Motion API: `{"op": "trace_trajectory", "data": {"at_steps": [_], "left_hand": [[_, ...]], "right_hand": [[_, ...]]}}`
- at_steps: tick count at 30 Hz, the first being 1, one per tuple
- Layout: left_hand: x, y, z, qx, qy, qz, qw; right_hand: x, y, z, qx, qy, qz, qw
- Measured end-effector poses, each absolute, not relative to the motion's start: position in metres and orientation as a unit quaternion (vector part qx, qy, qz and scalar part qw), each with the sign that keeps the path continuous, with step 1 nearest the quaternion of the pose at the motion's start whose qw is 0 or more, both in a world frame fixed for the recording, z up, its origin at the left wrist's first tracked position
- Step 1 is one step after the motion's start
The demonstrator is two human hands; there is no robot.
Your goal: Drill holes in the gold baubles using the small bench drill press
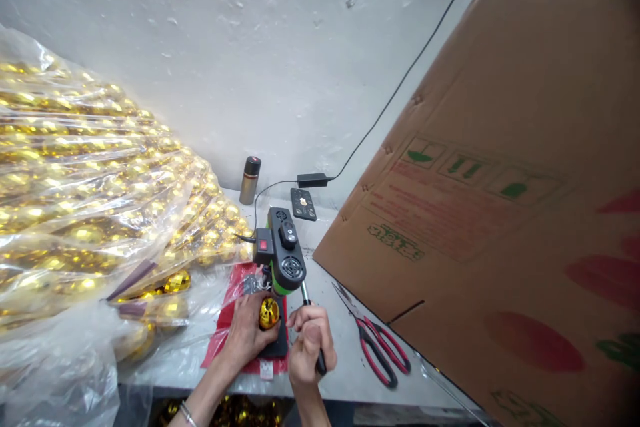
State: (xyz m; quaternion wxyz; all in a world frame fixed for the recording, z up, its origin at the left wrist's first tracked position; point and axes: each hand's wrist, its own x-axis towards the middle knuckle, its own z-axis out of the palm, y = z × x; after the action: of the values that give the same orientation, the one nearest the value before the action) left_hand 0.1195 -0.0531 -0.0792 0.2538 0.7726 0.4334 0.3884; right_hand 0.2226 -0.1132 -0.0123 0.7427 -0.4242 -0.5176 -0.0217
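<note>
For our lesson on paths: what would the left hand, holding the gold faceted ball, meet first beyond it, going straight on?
Probably the black-and-green, round-headed machine; depth is unclear, so the left hand might pass beneath.

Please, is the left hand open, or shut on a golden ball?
Shut: the left hand curves around the golden ball, thumb along its near edge.

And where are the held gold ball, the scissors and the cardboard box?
Gold ball (269,313), head view: its shiny facing side.
Scissors (361,324), head view: where blades meet handles.
Cardboard box (480,193), head view: its printed side.
</note>
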Motion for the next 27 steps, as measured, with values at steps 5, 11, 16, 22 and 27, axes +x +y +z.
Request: {"op": "trace_trajectory", "data": {"at_steps": [5, 11, 16, 22, 27], "left_hand": [[0.121, -0.053, -0.079, 0.771, 0.437, 0.385, 0.260], [0.122, -0.051, -0.080, 0.773, 0.435, 0.378, 0.264], [0.122, -0.051, -0.080, 0.768, 0.438, 0.386, 0.263], [0.088, -0.089, -0.097, 0.806, 0.393, 0.417, 0.151], [0.031, -0.089, -0.083, 0.807, 0.431, 0.403, -0.002]], "right_hand": [[0.224, -0.116, -0.019, -0.435, -0.549, -0.034, 0.713], [0.235, -0.115, -0.023, -0.410, -0.607, -0.077, 0.676], [0.239, -0.123, 0.031, -0.438, -0.603, -0.039, 0.666], [0.233, -0.127, 0.084, -0.494, -0.558, 0.046, 0.666], [0.231, -0.126, 0.058, -0.473, -0.564, 0.027, 0.676]]}}
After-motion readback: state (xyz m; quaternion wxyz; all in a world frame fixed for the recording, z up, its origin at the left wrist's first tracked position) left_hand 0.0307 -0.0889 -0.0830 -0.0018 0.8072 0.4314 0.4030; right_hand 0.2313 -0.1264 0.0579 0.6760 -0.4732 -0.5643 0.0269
